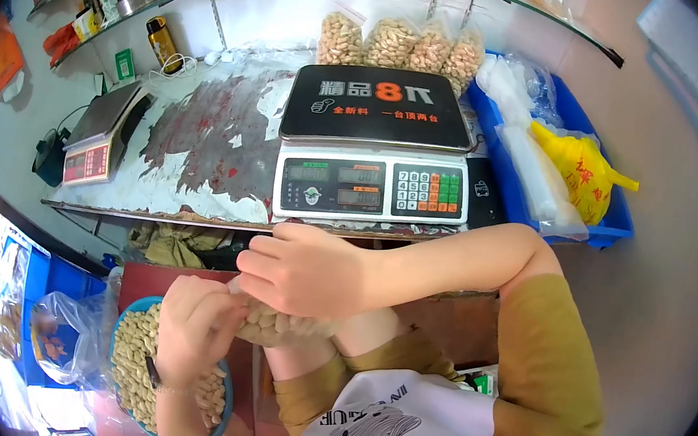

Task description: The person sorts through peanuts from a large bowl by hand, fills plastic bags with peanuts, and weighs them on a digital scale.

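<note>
Tabletop (212,138) bearing scale (380,131): beyond my right hand (304,271). Blue basin (227,402): under my left hand (198,321). Clear bag (263,326): between and below both hands, which meet, clamped on its upper end. Likely soft, slippery, fairly light, load shifting; best gripped at neck, base supported. Peanuts (133,348) in bag and basin: light, shells probably brittle.

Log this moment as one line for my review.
left hand: at bag of peanuts | right hand: curled over same bag | blue basin: holds peanuts | scale: beyond hands
</note>
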{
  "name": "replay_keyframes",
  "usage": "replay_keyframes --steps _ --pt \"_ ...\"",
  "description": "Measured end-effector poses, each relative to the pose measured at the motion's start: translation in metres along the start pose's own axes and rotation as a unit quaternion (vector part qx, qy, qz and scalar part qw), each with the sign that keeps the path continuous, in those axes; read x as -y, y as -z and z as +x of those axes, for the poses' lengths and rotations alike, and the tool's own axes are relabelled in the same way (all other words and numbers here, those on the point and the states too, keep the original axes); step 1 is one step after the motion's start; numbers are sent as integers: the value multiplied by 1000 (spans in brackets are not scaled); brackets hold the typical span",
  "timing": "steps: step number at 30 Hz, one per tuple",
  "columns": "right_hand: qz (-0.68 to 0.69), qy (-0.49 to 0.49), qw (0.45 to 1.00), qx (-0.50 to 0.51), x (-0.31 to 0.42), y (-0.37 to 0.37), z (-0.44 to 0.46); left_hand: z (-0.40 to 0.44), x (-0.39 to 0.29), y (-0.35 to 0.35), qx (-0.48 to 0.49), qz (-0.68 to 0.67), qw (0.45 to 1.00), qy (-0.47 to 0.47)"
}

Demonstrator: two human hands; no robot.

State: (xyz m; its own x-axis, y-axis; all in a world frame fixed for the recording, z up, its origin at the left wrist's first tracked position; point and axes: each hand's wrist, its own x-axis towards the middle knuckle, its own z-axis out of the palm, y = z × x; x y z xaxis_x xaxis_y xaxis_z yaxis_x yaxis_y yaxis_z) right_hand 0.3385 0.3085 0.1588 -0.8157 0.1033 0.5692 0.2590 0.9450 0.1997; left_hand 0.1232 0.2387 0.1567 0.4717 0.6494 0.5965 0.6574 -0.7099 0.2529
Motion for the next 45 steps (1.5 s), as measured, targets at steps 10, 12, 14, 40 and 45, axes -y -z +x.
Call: replay_keyframes --steps 10,12,14,40,45 --pt "312 -176 914 190 -48 6 -10 -37 20 -40 -226 -73 937 256" --pt "290 -166 913 236 -51 4 0 -52 19 -73 -341 -131 866 343" --pt "265 -121 907 305 -56 1 27 -70 18 -126 -491 -127 797 328" --pt "301 -482 823 -3 -268 -18 111 109 98 -67 -303 -58 932 190" --pt "74 -589 800 -88 -362 -86 74 122 72 -110 -301 -158 911 234"
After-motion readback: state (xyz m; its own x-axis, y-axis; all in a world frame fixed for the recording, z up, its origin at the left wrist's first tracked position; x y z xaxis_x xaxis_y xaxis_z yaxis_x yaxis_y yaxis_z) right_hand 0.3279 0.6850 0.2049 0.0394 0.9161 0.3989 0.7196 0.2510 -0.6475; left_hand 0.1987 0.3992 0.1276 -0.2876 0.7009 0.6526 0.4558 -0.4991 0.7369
